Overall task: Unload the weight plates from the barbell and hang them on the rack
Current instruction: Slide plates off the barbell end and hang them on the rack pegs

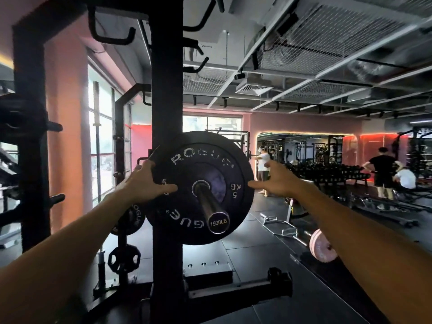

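A black 5 kg Rogue weight plate (pixel 201 160) sits on the chrome barbell sleeve (pixel 209 204), whose end cap reads 1500LB and points toward me. My left hand (pixel 143 181) grips the plate's left rim, thumb lying across its face. My right hand (pixel 273 180) is at the plate's right edge with fingers spread; only the thumb tip reaches the rim. The black rack upright (pixel 166 90) stands just behind the plate. Bare storage pegs (pixel 56 198) stick out of a second post at the left. A smaller Rogue plate (pixel 132 222) and a small grip plate (pixel 124 256) hang low behind my left forearm.
On the floor to the right lie a trap bar (pixel 278 226) and a barbell with a pink plate (pixel 322 245). The rack's base foot (pixel 240 288) crosses the mat below. Several people (pixel 382 174) stand by a dumbbell rack (pixel 327 174) at the back right.
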Demonstrator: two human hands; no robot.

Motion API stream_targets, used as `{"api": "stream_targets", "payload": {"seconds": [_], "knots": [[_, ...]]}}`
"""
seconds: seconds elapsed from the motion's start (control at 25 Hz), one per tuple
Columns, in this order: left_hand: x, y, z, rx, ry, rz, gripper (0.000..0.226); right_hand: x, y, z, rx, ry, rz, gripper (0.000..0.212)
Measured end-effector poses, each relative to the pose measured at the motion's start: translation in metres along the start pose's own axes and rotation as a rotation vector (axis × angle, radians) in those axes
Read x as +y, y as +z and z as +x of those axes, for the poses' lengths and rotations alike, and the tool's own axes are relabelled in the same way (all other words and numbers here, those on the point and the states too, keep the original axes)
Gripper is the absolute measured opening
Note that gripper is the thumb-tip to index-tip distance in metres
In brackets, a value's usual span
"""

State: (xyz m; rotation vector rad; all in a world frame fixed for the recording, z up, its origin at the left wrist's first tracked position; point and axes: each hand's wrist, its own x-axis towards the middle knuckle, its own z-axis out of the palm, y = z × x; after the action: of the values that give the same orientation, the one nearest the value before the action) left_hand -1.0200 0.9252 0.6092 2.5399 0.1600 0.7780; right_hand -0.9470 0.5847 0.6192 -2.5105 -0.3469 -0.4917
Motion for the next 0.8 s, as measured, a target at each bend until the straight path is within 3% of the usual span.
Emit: {"api": "stream_targets", "payload": {"seconds": [0.12, 0.32, 0.6, 0.68, 0.8], "knots": [[-0.013, 0.022, 0.034, 0.056, -0.038, 0.045, 0.120, 0.015, 0.018, 0.042, 0.021, -0.015, 0.072, 0.125], [-0.029, 0.051, 0.106, 0.115, -0.095, 0.007, 0.136, 0.035, 0.052, 0.135, 0.022, -0.049, 0.110, 0.144], [-0.069, 0.080, 0.178, 0.231, -0.119, -0.007, 0.135, 0.043, 0.099, 0.225, -0.009, -0.076, 0.239, 0.149], [-0.063, 0.081, 0.176, 0.270, -0.132, -0.057, 0.128, 0.043, 0.115, 0.239, 0.071, -0.079, 0.333, 0.138], [-0.068, 0.087, 0.181, 0.279, -0.215, -0.179, 0.113, 0.041, 0.116, 0.247, 0.157, -0.069, 0.442, 0.099]]}}
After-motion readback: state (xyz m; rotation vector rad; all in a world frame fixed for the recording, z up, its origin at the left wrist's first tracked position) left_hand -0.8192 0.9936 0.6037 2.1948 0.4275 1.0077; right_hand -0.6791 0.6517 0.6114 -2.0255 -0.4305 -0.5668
